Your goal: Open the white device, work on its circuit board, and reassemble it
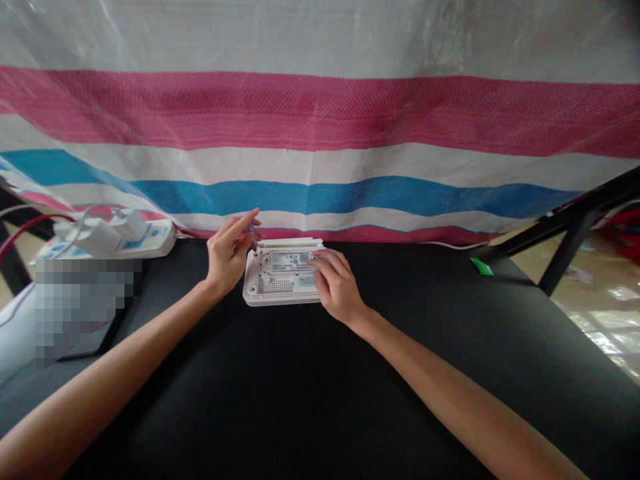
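A white router (pixel 280 288) lies underside up on the black table, its printed label and vent holes showing. Its antennas (pixel 290 243) are folded along the far edge. My left hand (pixel 227 253) is closed around a small screwdriver (pixel 251 230) with a purplish handle, mostly hidden by the fingers. The tool stands nearly upright, its lower end at the router's far left corner; whether it sits in a screw hole I cannot tell. My right hand (pixel 340 283) grips the router's right side, fingers over the label's edge and thumb near the front, hiding that end.
A white power strip (pixel 157 239) with plugged-in adapters and cables stands at the back left. Below it lies a dark flat object, partly blurred out. A small green packet (pixel 481 267) lies at the right. Behind the table (pixel 300 400) hangs a striped plastic sheet (pixel 320 113).
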{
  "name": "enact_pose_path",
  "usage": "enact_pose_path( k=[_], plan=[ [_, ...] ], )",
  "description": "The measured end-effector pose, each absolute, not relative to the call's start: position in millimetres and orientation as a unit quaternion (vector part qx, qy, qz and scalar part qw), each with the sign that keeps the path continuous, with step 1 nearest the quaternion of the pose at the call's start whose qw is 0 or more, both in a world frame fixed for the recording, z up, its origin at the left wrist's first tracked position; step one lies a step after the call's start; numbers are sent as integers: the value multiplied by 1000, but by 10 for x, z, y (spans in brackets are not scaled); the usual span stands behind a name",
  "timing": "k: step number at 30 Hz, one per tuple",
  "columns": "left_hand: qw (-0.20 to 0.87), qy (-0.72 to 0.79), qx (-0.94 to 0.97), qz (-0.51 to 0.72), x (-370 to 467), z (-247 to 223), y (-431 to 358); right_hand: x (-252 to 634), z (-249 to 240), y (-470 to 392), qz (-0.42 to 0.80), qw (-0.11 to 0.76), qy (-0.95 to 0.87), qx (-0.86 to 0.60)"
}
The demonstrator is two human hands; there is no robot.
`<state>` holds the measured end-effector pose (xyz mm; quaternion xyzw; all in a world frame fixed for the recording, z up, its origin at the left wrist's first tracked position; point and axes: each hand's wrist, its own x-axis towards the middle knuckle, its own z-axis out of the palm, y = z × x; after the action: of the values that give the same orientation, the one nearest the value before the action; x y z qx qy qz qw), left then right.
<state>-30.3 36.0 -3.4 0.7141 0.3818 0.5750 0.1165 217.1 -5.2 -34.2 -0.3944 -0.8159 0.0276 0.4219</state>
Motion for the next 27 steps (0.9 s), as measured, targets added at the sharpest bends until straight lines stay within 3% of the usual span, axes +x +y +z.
enact_pose_path(
  k=[8,17,23,27],
  plan=[
    [37,437,690,575,-297,-17,340,2167,-334,-55,28,423,-816,-393],
    [138,378,715,572,-283,-26,330,2173,-337,-52,36,419,-816,-397],
    [52,432,695,572,-302,-17,333,2175,-341,-51,33,422,-816,-394],
    [88,409,701,577,-317,-30,346,2170,-334,-53,36,426,-813,-395]
  ],
)
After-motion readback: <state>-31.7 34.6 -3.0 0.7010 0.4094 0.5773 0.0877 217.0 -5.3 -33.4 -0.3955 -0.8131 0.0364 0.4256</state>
